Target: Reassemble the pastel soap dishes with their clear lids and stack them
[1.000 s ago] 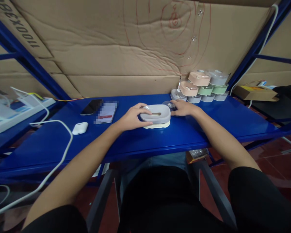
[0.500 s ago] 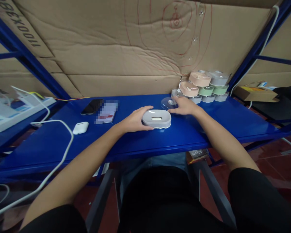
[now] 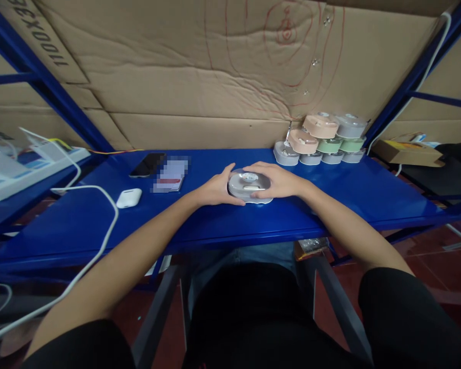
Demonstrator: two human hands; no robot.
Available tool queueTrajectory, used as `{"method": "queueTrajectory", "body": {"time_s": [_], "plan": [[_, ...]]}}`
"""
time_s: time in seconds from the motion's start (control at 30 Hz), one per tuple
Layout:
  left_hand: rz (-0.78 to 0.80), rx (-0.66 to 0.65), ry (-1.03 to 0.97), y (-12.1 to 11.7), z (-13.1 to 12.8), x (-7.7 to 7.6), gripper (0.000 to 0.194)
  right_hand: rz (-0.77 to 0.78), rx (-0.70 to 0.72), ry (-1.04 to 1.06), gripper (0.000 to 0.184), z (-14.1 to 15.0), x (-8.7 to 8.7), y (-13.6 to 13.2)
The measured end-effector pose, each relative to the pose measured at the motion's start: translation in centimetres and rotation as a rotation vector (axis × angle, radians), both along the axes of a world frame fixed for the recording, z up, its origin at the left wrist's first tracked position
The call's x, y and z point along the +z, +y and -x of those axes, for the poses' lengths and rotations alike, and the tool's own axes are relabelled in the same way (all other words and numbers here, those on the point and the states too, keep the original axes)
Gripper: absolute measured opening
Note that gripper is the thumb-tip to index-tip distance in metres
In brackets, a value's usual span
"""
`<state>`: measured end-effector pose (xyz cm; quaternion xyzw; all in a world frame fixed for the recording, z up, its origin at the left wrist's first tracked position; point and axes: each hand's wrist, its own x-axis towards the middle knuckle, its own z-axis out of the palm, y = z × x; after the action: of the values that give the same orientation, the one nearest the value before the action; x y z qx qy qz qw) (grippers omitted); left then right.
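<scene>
White earbud case [image 3: 129, 198] & phone [image 3: 147, 165] lie on blue steel shelf [image 3: 369, 197], left of L hand [image 3: 217, 188]. Its fingers [image 3: 230, 174] curve round left end of grey oval plastic box [image 3: 238, 190], mid-shelf nr front edge. R hand [image 3: 276, 180] grips from right, fingers across top, beside clear round disc [image 3: 249, 179]. Pastel stacked tubs [image 3: 318, 138] back right.

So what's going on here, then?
A person sits at a blue metal shelf, working with bare hands. The left hand and right hand grip a grey oval plastic container from either side, with a round clear disc on top of it. Behind, to the right, stands a stack of grey, green and peach containers. A phone and white earbud case lie to the left.
</scene>
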<state>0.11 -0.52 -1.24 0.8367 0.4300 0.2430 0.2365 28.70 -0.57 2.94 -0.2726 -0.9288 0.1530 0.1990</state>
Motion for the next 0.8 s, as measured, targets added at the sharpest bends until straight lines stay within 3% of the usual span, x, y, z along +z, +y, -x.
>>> {"method": "queueTrajectory", "body": {"time_s": [0.17, 0.37, 0.63, 0.8], "plan": [[0.004, -0.012, 0.016, -0.2, -0.2, 0.4, 0.135, 0.007, 0.015, -0.012, 0.088, -0.4, -0.3, 0.2], [-0.05, -0.03, 0.002, -0.4, -0.3, 0.9, 0.109, 0.028, -0.083, -0.124, 0.101, -0.5, -0.5, 0.0], [-0.03, 0.005, 0.035, -0.6, -0.2, 1.1, 0.105, -0.063, -0.194, -0.253, 0.1, 0.5, -0.3, -1.4], [-0.036, -0.003, 0.002, -0.2, 0.1, 1.0, 0.105, 0.007, -0.094, -0.179, 0.113, -0.1, -0.6, -0.1]]}}
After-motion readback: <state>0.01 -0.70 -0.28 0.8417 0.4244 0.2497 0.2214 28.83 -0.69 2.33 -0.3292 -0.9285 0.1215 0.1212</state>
